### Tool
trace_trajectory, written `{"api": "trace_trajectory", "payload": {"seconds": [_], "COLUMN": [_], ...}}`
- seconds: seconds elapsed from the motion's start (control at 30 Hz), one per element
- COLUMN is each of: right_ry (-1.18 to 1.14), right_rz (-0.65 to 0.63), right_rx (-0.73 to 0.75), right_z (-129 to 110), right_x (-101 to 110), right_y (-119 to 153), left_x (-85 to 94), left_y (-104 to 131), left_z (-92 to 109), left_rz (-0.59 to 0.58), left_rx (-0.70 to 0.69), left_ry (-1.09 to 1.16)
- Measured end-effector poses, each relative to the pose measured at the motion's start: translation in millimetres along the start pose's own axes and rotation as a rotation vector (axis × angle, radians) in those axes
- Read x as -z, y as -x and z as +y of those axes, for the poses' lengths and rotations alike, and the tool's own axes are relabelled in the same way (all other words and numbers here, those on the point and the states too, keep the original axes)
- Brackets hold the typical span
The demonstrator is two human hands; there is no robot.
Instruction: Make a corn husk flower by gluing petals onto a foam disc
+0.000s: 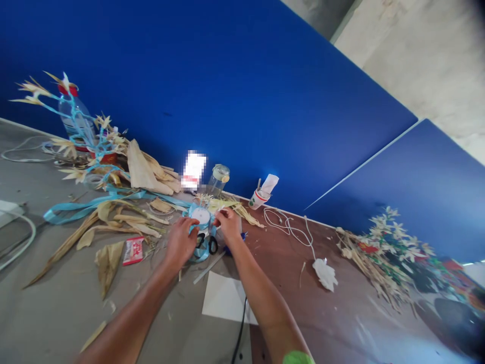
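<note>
My left hand point(183, 238) has its fingers curled at the left edge of a roll of light blue ribbon point(200, 216) with a white core. Just right of the roll, the fingertips of my right hand point(228, 223) are pinched together; whatever is between them is too small to make out. Black-handled scissors point(212, 245) lie between the hands, over a loop of blue ribbon. A pale husk flower point(203, 199) shows behind the roll.
Dried husks point(113, 222), a red packet point(133, 251) and blue-stemmed flowers point(78, 132) lie left. Behind stand a lit phone point(193, 171), a jar point(219, 179) and a cup point(259, 198). White paper point(224, 297) lies in front; a cable point(290, 228) and husk flowers point(382, 242) are right.
</note>
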State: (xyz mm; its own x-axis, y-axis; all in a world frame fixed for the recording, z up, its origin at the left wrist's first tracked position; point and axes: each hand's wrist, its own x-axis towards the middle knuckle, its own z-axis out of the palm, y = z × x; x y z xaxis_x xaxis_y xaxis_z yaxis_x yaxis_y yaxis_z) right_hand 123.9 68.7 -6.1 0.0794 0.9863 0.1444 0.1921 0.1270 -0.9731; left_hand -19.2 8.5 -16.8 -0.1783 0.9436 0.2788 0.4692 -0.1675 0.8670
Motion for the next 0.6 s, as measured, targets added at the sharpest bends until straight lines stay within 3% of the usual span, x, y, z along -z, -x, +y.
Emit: {"api": "trace_trajectory", "payload": {"seconds": [0.1, 0.2, 0.6], "right_ry": [0.042, 0.089, 0.296], "right_rz": [0.012, 0.019, 0.072], "right_rx": [-0.012, -0.006, 0.049], "right_z": [10.5, 16.9, 25.3], "right_x": [-6.6, -11.7, -19.0], "right_y": [-12.2, -21.7, -26.8], "left_x": [-3.2, -7.7, -12.9], "left_y": [4.1, 7.6, 7.2], "left_z": [-4.1, -7.4, -9.9], "left_rz": [-0.08, -0.138, -0.203], "left_rx": [-0.18, -0.242, -0.217], "left_ry": [-0.313, -0.473, -0.564]}}
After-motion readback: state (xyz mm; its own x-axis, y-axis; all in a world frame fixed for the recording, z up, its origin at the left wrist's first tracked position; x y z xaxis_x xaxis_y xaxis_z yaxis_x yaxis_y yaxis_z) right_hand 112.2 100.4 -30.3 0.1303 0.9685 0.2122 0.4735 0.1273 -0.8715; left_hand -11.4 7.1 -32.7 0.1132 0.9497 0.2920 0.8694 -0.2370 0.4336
